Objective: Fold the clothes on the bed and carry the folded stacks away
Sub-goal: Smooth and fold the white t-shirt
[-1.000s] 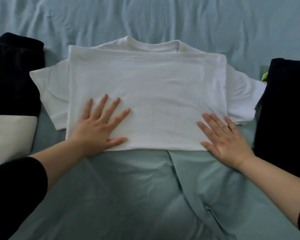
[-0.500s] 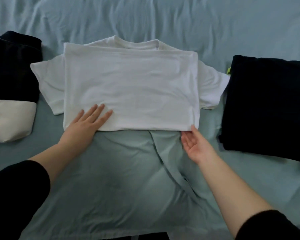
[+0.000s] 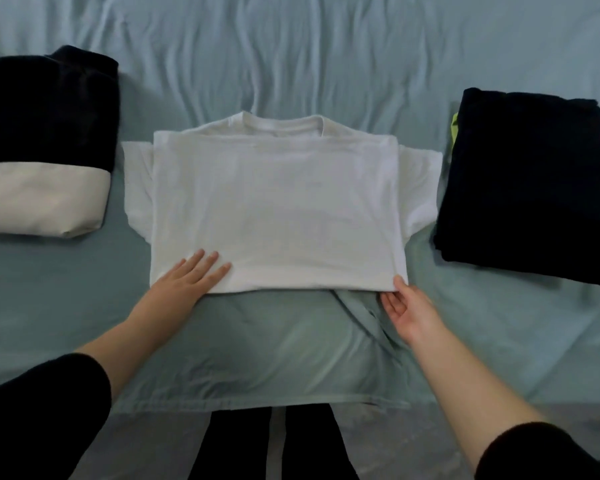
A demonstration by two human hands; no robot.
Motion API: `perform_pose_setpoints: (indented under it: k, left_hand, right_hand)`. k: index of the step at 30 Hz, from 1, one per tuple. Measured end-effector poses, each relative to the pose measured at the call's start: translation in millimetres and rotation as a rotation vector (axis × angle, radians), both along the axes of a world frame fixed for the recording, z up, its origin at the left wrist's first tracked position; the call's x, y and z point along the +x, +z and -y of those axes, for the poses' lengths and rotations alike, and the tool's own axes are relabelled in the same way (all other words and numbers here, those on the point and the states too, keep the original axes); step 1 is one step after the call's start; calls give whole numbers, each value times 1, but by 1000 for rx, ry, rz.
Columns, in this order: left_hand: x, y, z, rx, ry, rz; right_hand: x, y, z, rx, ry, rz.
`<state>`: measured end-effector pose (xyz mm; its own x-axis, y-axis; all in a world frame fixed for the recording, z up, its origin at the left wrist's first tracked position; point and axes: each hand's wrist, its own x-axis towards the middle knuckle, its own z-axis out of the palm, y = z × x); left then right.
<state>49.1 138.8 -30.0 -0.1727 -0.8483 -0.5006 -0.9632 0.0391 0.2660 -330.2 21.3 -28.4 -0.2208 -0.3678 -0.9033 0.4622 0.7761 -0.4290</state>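
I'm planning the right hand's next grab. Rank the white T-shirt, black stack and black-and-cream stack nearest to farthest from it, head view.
1. white T-shirt, centre, its near corner touching the right hand.
2. black stack, on the right.
3. black-and-cream stack, far left.

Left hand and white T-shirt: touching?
Touching. Head view: left hand lies flat, its fingers resting on the near left corner of the white T-shirt.

Observe a pale blue-green sheet across the whole surface, creased in long ridges at the far side. Beyond its near hem, note grey floor.
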Motion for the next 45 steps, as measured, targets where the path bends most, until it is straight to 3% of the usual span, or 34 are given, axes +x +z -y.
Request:
perform_pose_setpoints:
  k: [4,7,10,12,14,16,20,22,25,27,30,32,35,38,42,45]
  left_hand:
    - [-20,5,-46,72,-19,11]
    - [-38,12,-56,122,53,74]
    - [-71,17,-51,103,127,113]
    - [-107,12,-37,51,137,84]
    - [-146,-1,-15,-8,174,71]
    - [-176,-13,4,-14,194,90]
    - [-185,-27,14,106,181,132]
    - [-183,-23,17,155,173,120]
    - [-193,-6,30,212,212,95]
    - [-207,8,45,178,221,69]
    - [-233,27,91,70,202,-58]
    - [-252,34,132,13,183,-141]
    - [-277,34,194,-116,83,-163]
    - [-298,26,243,-132,47,-122]
    - [-313,15,277,129,205,-72]
    - [-314,19,290,243,305,-223]
  right_hand:
    - [-29,6,-56,95,34,-51]
    - [-34,11,-76,96,194,-193]
    - [-29,19,-72,-17,650,-826]
    - [-12,25,-68,-280,958,-1100]
    - [13,19,-67,-560,1284,-1127]
    - [27,4,-66,-652,1638,-1143]
    - [-21,-20,-74,-419,1967,-1097]
    - [-52,-19,-83,-430,2041,-1099]
    - [-72,-9,-89,-598,1882,-981]
    - [-72,0,-83,-700,1449,-902]
    - [-67,10,-53,-390,774,-722]
    - [-65,9,-24,-197,495,-495]
    - [-60,6,12,-127,158,-24]
    - [-56,3,30,-119,147,147]
    - [-52,7,36,-60,240,165]
    - [-51,16,27,-75,237,96]
